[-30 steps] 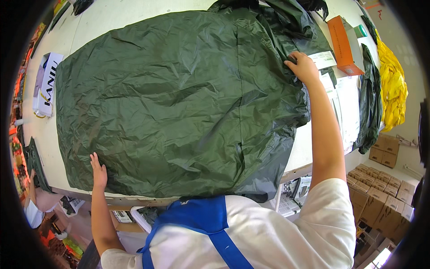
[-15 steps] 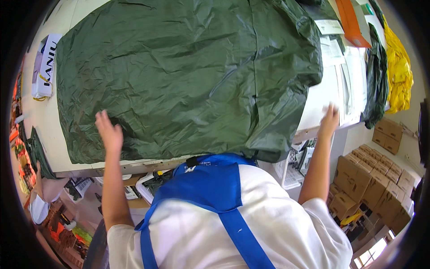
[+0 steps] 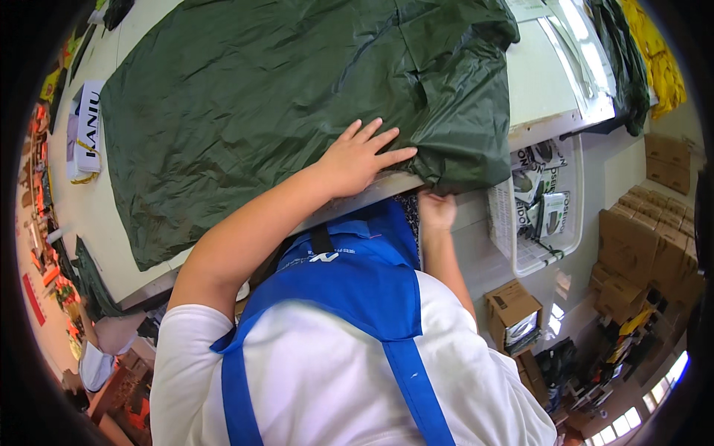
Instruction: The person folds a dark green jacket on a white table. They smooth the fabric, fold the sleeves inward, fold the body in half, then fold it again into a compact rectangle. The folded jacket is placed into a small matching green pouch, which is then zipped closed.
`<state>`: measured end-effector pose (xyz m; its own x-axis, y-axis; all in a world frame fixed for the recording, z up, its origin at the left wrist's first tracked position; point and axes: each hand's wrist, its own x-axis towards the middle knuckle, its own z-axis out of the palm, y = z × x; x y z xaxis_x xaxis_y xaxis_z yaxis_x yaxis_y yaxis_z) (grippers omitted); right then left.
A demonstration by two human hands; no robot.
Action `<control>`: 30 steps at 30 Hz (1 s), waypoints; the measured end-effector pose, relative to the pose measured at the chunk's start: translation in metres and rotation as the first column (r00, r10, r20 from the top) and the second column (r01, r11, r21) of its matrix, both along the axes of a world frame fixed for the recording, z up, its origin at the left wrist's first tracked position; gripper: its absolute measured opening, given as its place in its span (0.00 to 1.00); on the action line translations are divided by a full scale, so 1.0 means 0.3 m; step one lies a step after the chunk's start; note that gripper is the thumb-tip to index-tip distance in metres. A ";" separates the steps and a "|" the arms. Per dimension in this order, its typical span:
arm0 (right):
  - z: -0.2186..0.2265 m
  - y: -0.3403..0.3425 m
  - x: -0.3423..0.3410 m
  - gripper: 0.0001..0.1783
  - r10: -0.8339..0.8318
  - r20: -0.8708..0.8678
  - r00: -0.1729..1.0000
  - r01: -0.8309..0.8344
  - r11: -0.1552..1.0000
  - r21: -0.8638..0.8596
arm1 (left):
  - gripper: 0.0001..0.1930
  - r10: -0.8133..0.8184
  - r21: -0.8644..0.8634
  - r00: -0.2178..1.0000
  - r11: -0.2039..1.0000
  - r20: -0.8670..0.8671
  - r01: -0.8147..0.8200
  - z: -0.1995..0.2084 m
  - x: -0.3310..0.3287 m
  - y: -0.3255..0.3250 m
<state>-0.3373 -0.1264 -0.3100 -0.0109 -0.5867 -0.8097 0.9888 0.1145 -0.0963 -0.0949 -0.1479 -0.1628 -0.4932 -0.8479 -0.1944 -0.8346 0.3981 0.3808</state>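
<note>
A large, creased sheet of dark green, slightly shiny fabric [image 3: 275, 97] is spread over the white table, its near right part hanging past the front edge. My left hand [image 3: 361, 157] lies on it near that edge, fingers spread and pointing right, palm down. Just below, my right hand [image 3: 437, 210] is at the hanging lower border of the fabric, with its fingers curled against the cloth and their tips partly hidden.
The white table [image 3: 539, 85] shows at the right. Beneath it stands a white basket [image 3: 513, 234] of packaged goods. Cardboard boxes [image 3: 639, 245] are stacked on the right. A white printed bag [image 3: 83, 137] lies on the left, and another person's hand [image 3: 89, 316] is at lower left.
Both hands have come inward from wide apart. My left hand now rests on the fabric and my right has moved down to its near border. The view has shifted toward the right.
</note>
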 end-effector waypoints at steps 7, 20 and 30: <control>0.565 0.141 -0.170 0.20 -0.087 -0.937 0.339 -0.220 0.961 -0.169 | 0.40 0.030 -0.081 0.986 0.997 0.162 -0.017 -0.021 -0.037 0.074; 0.761 -0.060 0.487 0.19 -0.725 -0.688 0.036 -0.698 -0.510 0.502 | 0.37 0.506 0.246 0.708 0.861 -0.492 -0.444 -0.119 -0.206 0.230; 0.589 -0.765 -0.098 0.31 -0.557 -0.153 -0.816 -0.445 0.437 0.782 | 0.19 0.547 0.620 0.563 0.781 -0.619 -0.077 0.136 0.143 0.247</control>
<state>-0.3665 -0.3560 -0.1332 0.5682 -0.8223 0.0320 -0.8226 -0.5686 -0.0037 -0.0519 -0.0737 -0.1221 -0.3720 -0.8736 -0.3137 -0.1876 -0.2602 0.9472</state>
